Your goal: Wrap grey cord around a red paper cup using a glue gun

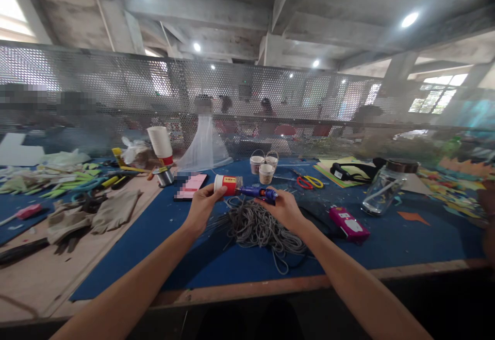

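My left hand (201, 205) is closed round a red and white paper cup (229, 186), which lies on its side in the air with its grey-looking end to the right. My right hand (285, 207) grips a blue glue gun (253, 191), its nozzle pointing left at the cup, close to or touching it. Right below both hands is a tangled heap of grey cord (263, 226) on the blue table mat (185, 257). Just beyond them stand several small cup-shaped baskets (266, 173) with thin loop handles.
Scissors (309, 181), a magenta box (349, 224) and a glass jar (384, 188) are on the right. To the left are a phone (191, 186), a solder-like spool (165, 176), stacked paper cups (160, 143) and gloves (115, 211). A perforated metal screen (166, 95) borders the back; people sit beyond.
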Action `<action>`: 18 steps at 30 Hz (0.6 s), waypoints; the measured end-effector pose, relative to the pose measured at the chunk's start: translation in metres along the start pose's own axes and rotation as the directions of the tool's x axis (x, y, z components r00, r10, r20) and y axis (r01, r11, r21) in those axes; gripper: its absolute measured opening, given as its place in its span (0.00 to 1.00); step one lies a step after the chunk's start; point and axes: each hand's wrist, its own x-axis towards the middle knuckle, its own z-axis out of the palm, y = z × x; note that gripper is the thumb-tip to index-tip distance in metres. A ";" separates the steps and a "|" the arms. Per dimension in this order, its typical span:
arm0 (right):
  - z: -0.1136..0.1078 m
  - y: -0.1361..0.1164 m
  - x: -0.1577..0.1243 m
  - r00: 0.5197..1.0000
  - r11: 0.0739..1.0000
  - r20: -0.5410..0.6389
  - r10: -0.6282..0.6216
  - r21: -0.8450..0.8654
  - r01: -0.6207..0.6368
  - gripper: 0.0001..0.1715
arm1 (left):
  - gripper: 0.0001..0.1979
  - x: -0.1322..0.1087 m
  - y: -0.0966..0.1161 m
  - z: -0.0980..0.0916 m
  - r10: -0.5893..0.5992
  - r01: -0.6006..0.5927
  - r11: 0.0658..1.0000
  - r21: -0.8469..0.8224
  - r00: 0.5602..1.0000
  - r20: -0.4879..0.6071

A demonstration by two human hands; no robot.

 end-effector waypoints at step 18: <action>-0.001 0.001 0.000 1.000 0.996 -0.006 -0.023 -0.085 0.023 0.23 | 0.18 0.001 -0.001 -0.001 -0.011 0.012 0.999 -0.031 1.000 0.018</action>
